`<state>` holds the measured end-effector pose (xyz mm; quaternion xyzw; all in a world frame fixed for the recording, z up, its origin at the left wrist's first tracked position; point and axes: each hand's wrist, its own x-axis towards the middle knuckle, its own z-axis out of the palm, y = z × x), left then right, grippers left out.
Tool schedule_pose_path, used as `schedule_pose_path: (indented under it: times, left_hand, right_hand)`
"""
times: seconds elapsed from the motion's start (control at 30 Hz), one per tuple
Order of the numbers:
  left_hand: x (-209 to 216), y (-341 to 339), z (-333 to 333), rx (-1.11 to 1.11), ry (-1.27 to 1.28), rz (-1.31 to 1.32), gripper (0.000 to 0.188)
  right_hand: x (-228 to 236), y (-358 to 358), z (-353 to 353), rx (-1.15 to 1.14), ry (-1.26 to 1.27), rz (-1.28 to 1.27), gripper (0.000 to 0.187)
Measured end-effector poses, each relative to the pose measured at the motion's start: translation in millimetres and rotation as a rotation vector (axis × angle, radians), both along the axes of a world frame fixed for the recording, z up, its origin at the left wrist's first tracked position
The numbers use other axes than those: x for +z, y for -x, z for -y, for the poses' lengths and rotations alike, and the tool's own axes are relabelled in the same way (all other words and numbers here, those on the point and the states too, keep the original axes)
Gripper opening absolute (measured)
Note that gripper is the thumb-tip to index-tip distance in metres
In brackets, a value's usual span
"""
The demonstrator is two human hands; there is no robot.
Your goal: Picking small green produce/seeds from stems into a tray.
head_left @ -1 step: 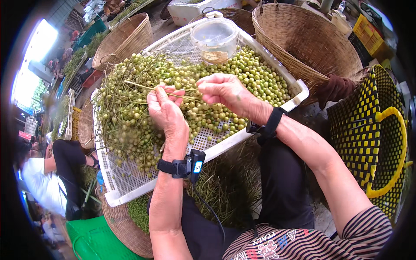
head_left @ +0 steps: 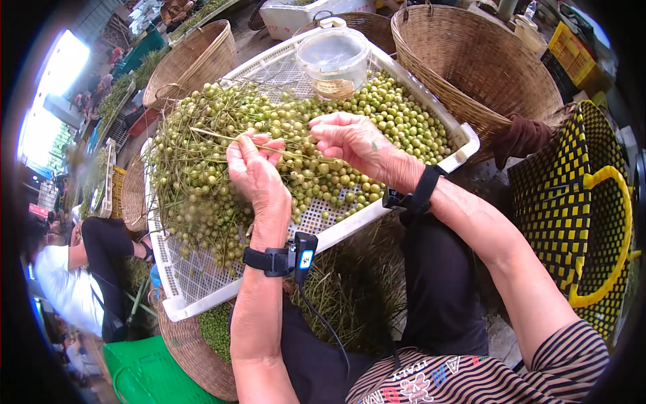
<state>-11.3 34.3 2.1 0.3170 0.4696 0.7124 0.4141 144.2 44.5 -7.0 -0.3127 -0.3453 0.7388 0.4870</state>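
Note:
My left hand pinches a thin greenish stem between thumb and fingers, above a heap of stemmed fruit. To its right, my right hand is closed with its fingers bent together; whatever may be in them is hidden. Both hands hover over a white perforated tray. Small round green-yellow fruits lie loose on the tray's right side. On the left, fruits still on stems form a tangled pile. A clear round plastic tub stands at the tray's far edge.
Large wicker baskets stand behind the tray, another basket at the far left. A black-and-yellow woven bag is at my right. Near my left lies a green bag. A person in white sits at the left.
My right hand has shifted slightly to the right, away from my left hand. The left hand has barely moved and keeps its pinch on the stem.

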Motion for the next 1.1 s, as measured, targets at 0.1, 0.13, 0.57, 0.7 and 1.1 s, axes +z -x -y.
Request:
schedule_pose_path:
  times: [0.1, 0.13, 0.57, 0.7, 1.1]
  left_hand:
    - [-0.3, 5.5, -2.4, -0.041, -0.022, 0.041, 0.018]
    - [-0.4, 5.6, -2.7, -0.066, -0.031, 0.05, 0.018]
    - [-12.0, 1.3, -6.4, -0.647, -0.016, 0.496, 0.019]
    - [-11.6, -0.6, -6.2, -0.534, -0.027, 0.443, 0.018]
    - [-16.2, 5.8, -11.2, -0.572, -0.089, 0.696, 0.017]
  right_hand:
    - [-10.5, -6.3, -7.1, -0.004, 0.088, -0.056, 0.025]
    - [-13.9, -7.7, -7.7, -0.002, 0.093, -0.043, 0.026]
    - [-8.6, 18.7, -11.2, 0.18, -0.344, 0.203, 0.027]
    - [-7.0, 19.6, -2.7, 0.083, -0.289, 0.257, 0.021]
    - [-16.7, 23.5, -7.7, 0.142, 0.165, -0.369, 0.009]
